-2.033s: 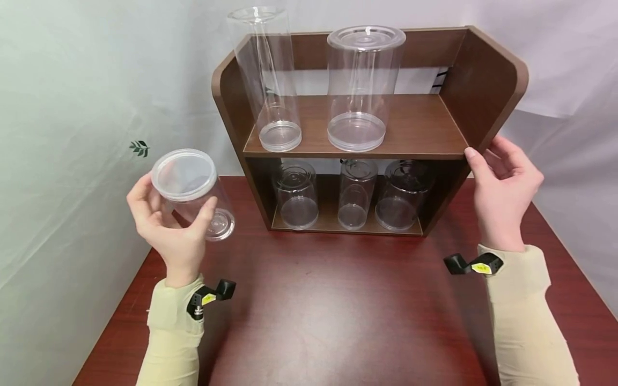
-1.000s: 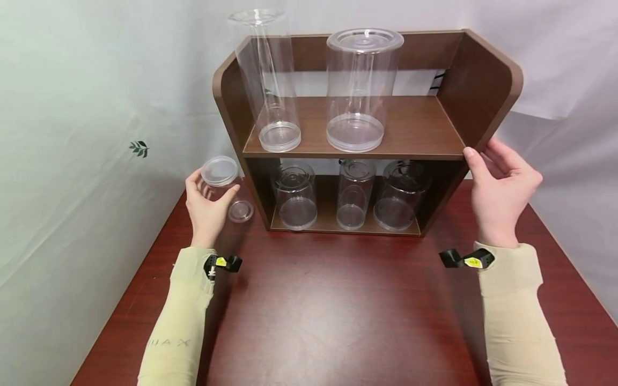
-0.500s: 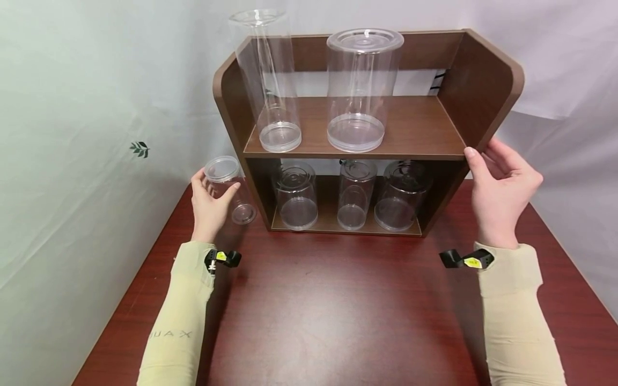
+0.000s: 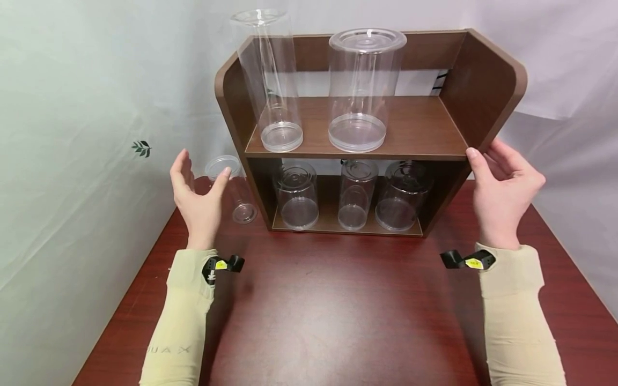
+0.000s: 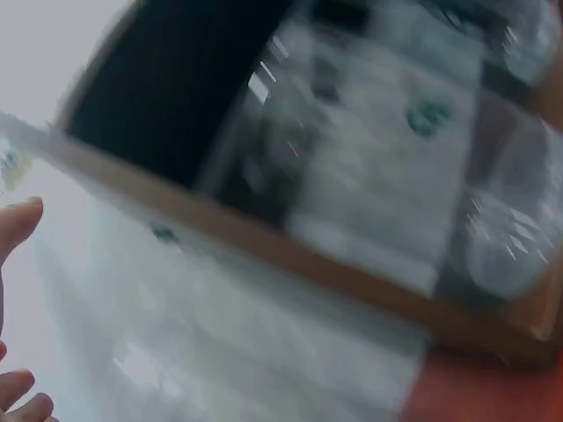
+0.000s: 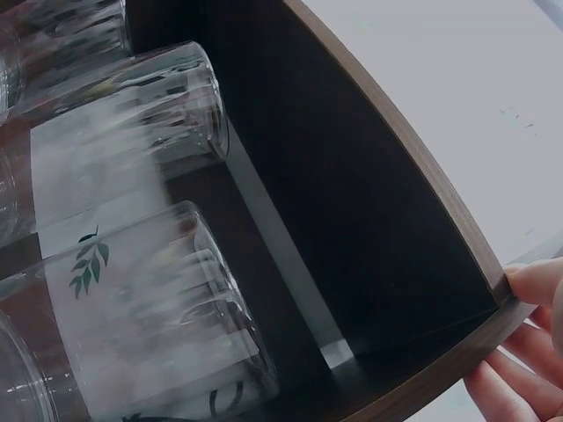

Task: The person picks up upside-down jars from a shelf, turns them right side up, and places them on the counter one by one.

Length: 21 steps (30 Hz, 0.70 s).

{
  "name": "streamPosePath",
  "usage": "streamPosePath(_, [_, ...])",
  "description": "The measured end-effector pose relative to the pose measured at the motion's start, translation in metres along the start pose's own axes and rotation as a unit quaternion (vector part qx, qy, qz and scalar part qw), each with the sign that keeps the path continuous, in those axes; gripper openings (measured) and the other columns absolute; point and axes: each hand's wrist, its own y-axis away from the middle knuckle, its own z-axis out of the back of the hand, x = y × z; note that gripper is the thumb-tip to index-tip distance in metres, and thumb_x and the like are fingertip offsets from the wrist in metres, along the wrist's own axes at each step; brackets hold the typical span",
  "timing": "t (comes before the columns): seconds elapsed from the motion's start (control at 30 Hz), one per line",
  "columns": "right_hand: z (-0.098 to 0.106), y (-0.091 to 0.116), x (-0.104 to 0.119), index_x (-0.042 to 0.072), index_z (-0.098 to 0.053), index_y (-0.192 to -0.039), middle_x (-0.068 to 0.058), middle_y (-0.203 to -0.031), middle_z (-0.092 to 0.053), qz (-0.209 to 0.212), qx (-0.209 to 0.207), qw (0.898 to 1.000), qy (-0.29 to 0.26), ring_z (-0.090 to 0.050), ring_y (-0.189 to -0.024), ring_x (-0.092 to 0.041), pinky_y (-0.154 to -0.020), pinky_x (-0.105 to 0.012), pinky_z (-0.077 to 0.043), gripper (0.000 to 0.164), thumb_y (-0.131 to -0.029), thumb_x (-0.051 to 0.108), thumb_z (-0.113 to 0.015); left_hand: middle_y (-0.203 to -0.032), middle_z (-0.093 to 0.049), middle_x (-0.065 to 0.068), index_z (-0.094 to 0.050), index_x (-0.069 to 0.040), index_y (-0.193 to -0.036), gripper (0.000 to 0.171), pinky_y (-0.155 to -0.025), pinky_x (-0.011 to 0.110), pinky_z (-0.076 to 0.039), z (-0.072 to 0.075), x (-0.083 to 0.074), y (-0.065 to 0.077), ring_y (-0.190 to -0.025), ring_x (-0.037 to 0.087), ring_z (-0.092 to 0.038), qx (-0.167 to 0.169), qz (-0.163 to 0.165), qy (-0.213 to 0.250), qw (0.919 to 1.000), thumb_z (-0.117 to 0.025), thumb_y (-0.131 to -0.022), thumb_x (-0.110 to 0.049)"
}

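My left hand (image 4: 198, 209) is spread beside a small clear plastic jar (image 4: 237, 193), fingers and thumb apart and holding nothing. The jar stands on the table just left of the brown wooden shelf (image 4: 357, 156), its rim partly behind my thumb. At the shelf's right side my right hand (image 4: 504, 190) grips the side panel, thumb on the front edge and fingers behind. The right wrist view shows that thumb and those fingers (image 6: 519, 387) round the panel's edge. In the blurred left wrist view, only the left fingertips show at the left border.
A tall narrow jar (image 4: 281, 107) and a wide jar (image 4: 357, 102) stand on the upper board. Three shorter clear jars, among them a narrow one (image 4: 354, 198), stand on the lower level. A white curtain (image 4: 87, 107) surrounds the dark red table (image 4: 328, 305).
My left hand carried the jar rightward and down to the shelf's left side, then let go and drew back left with fingers spread. The right hand has stayed on the shelf.
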Motion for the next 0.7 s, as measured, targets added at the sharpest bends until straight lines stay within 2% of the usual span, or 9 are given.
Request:
streamPosePath(0.07, [0.0,0.0,0.001,-0.001,-0.079,-0.107,-0.013,-0.099,-0.076,0.001,-0.001,1.0,0.005,-0.074,-0.084,-0.015,-0.082,-0.021,-0.057,0.033,-0.075,0.002,-0.089,-0.149,-0.048,0.006,-0.045,0.002,-0.146,0.072,-0.118,0.028,-0.027,-0.002,-0.015,0.002,-0.141,0.014,-0.04,0.001,-0.025,0.03,0.9992,-0.081,-0.085,-0.008])
streamPosePath(0.17, [0.0,0.001,0.002,-0.001,-0.079,-0.107,-0.013,-0.099,-0.076,0.002,0.0,1.0,0.003,-0.074,-0.084,-0.015,-0.082,-0.021,-0.057,0.033,-0.076,0.002,-0.088,-0.146,-0.051,0.006,-0.048,0.002,-0.144,0.069,-0.119,0.031,-0.027,-0.007,-0.035,0.006,-0.14,0.017,-0.042,0.003,-0.047,0.081,0.9956,-0.081,-0.083,-0.003])
streamPosePath(0.3, [0.0,0.001,0.002,-0.002,-0.078,-0.107,-0.013,-0.099,-0.076,0.002,0.0,1.0,0.0,-0.074,-0.084,-0.015,-0.082,-0.021,-0.057,0.033,-0.076,0.002,-0.088,-0.144,-0.053,0.013,-0.052,0.004,-0.139,0.067,-0.119,0.037,-0.028,-0.016,-0.061,0.015,-0.138,0.025,-0.045,0.014,-0.094,0.145,0.9849,-0.081,-0.079,0.003])
streamPosePath(0.43, [0.001,0.001,0.002,-0.002,-0.078,-0.107,-0.013,-0.099,-0.076,0.003,0.0,1.0,0.001,-0.074,-0.084,-0.015,-0.082,-0.021,-0.057,0.034,-0.075,0.002,-0.089,-0.143,-0.053,0.02,-0.052,0.007,-0.137,0.067,-0.119,0.044,-0.029,-0.026,-0.082,0.023,-0.137,0.031,-0.046,0.045,-0.144,0.181,0.9717,-0.082,-0.077,0.005])
streamPosePath(0.6, [-0.001,0.003,0.007,-0.001,-0.079,-0.107,-0.013,-0.099,-0.076,0.004,0.001,1.0,0.002,-0.074,-0.084,-0.015,-0.082,-0.021,-0.057,0.033,-0.075,0.002,-0.089,-0.142,-0.054,0.022,-0.049,0.013,-0.136,0.069,-0.118,0.048,-0.029,-0.043,-0.097,0.031,-0.136,0.035,-0.046,0.096,-0.181,0.21,0.9559,-0.085,-0.079,-0.002])
streamPosePath(0.7, [-0.003,0.005,0.01,-0.002,-0.078,-0.107,-0.014,-0.099,-0.076,0.004,0.005,1.0,-0.002,-0.074,-0.084,-0.015,-0.083,-0.021,-0.057,0.033,-0.075,0.001,-0.088,-0.142,-0.053,0.024,-0.046,0.017,-0.136,0.069,-0.118,0.049,-0.03,-0.053,-0.104,0.034,-0.136,0.036,-0.046,0.127,-0.196,0.218,0.9476,-0.083,-0.079,0.004])
